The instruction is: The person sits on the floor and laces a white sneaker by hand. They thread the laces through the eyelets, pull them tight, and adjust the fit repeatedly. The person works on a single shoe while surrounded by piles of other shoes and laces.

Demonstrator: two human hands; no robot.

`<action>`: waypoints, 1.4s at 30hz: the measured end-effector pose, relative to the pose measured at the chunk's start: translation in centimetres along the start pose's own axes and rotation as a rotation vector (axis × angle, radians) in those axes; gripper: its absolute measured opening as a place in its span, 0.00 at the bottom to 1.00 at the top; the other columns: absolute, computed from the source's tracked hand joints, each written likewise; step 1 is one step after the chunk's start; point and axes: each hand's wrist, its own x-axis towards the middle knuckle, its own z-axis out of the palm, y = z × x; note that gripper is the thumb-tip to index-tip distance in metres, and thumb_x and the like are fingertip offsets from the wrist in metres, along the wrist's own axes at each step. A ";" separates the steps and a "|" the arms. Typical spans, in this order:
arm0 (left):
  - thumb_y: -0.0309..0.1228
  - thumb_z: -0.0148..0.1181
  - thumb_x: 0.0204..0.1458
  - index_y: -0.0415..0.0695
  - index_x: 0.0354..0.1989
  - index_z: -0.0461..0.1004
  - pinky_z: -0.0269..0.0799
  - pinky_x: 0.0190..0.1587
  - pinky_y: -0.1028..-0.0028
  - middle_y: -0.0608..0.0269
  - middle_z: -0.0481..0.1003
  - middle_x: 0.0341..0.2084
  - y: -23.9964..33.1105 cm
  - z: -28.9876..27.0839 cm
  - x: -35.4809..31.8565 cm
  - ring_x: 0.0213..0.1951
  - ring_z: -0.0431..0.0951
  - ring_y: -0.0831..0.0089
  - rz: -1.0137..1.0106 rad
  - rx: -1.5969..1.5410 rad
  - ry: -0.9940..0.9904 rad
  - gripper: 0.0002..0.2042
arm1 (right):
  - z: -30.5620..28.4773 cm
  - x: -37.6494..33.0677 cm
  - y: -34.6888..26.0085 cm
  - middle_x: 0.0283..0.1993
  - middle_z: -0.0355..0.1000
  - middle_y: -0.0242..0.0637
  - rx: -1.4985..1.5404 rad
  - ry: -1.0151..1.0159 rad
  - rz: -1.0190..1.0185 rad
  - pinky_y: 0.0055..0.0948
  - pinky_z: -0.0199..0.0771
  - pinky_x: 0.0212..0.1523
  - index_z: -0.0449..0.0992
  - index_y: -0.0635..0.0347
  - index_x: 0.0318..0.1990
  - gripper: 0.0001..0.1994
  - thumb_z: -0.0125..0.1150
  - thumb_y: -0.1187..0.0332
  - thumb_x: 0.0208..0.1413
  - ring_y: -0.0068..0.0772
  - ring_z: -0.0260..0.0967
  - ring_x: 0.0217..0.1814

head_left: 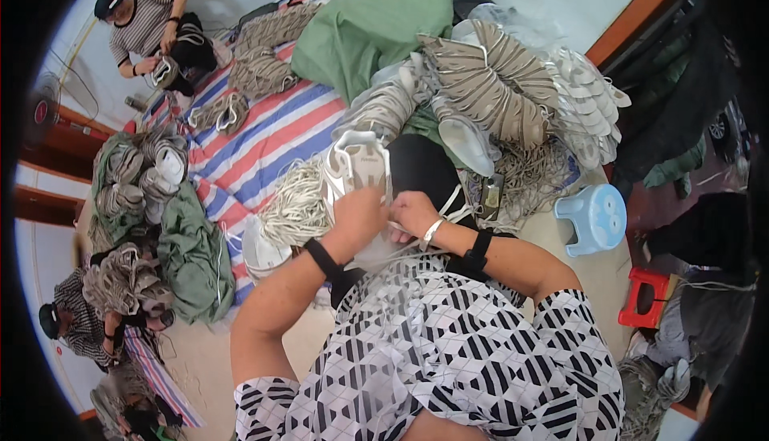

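Both hands grip one pale grey-and-white fabric shoe upper [358,165]: the left hand [358,213] clasps its lower edge, the right hand [412,213] pinches beside it (fingertips hidden). A loose bundle of white cord laces [295,201] lies just left of the left hand.

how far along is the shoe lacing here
Done: hard to tell which shoes in the piles are laced. In hand: left hand and right hand work on one white shoe. Left: a bundle of white laces and a heap of shoes.

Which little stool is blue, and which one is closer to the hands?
The round-topped plastic stool is the blue one, and it sits closer to the right hand. The other stool is red, squarer, and farther out to the right.
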 end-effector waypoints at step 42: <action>0.35 0.60 0.44 0.40 0.22 0.78 0.73 0.30 0.67 0.61 0.76 0.13 0.7 -2.5 7.9 0.22 0.79 0.65 0.311 0.376 -0.757 0.10 | -4.7 3.8 -2.1 0.22 0.70 0.26 -1.162 -0.111 -1.310 0.39 0.56 0.47 0.75 0.47 0.26 0.03 0.61 0.64 0.42 0.29 0.70 0.31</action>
